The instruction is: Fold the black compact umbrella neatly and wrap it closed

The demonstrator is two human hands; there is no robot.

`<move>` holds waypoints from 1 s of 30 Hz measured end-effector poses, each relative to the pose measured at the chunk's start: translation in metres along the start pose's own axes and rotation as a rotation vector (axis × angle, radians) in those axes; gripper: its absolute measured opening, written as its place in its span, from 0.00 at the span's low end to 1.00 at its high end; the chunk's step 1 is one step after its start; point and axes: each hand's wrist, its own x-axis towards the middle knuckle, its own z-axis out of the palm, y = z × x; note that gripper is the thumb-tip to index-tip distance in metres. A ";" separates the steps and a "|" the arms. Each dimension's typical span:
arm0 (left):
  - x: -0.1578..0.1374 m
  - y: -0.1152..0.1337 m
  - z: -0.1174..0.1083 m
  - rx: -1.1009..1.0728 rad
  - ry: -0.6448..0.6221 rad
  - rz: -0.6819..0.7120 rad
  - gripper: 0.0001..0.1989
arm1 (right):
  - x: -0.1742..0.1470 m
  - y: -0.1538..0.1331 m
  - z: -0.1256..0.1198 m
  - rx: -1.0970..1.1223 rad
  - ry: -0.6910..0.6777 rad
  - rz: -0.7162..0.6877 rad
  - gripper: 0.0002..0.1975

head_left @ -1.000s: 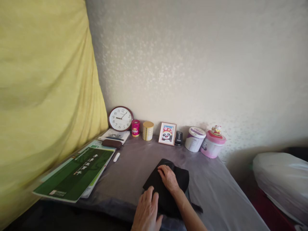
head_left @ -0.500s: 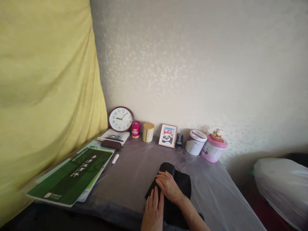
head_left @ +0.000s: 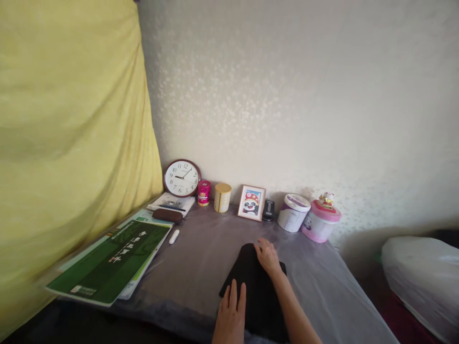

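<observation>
A folded black cloth [head_left: 247,286], perhaps a garment, lies at the front of the table. My left hand [head_left: 231,310] rests flat on its lower left part, fingers spread and holding nothing. At the cloth's upper right edge, my right hand [head_left: 267,257] has its fingers bent over the fabric, closed on it as far as I can see. The right forearm hides part of the cloth's right side, and the cloth's near end runs down to the bottom of the view.
Green booklets [head_left: 114,263], a brown case [head_left: 167,215] and a white stick-like object [head_left: 174,236] lie left. Along the wall stand a clock [head_left: 182,177], tins [head_left: 223,198], a panda picture [head_left: 251,203], a white tub [head_left: 294,213] and a pink-lidded tub [head_left: 322,220].
My right hand has moved from the cloth's middle, beside the left hand, up and right to its far edge. The raised fold in the cloth now looks flatter. The left hand has barely shifted.
</observation>
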 end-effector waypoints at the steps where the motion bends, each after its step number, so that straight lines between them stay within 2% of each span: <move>1: -0.003 0.001 -0.003 0.008 0.000 0.005 0.49 | -0.007 0.008 -0.007 -0.014 0.038 0.038 0.13; 3: -0.008 0.003 -0.008 0.023 0.003 0.010 0.51 | -0.027 0.024 -0.021 -0.045 0.142 0.136 0.14; 5: -0.013 0.005 -0.011 0.023 0.019 0.012 0.52 | -0.052 0.037 -0.034 -0.066 0.185 0.233 0.15; 9: -0.019 0.006 -0.013 0.007 0.031 0.020 0.52 | -0.096 0.046 -0.043 0.091 0.080 0.377 0.15; 13: -0.021 0.007 -0.012 0.033 0.047 0.006 0.53 | -0.115 0.038 -0.041 0.292 0.027 0.459 0.15; 16: -0.023 0.006 -0.011 0.034 0.065 0.001 0.52 | -0.116 0.032 -0.044 0.431 -0.011 0.511 0.16; 20: -0.024 0.004 -0.007 0.035 0.088 0.008 0.51 | -0.109 0.018 -0.059 0.715 -0.134 0.571 0.19; 25: -0.021 0.003 -0.001 0.048 0.105 0.015 0.50 | -0.086 -0.020 -0.078 1.108 -0.206 0.472 0.21; 30: -0.017 0.003 0.001 0.050 0.110 0.002 0.51 | -0.061 -0.056 -0.066 1.280 -0.235 0.413 0.23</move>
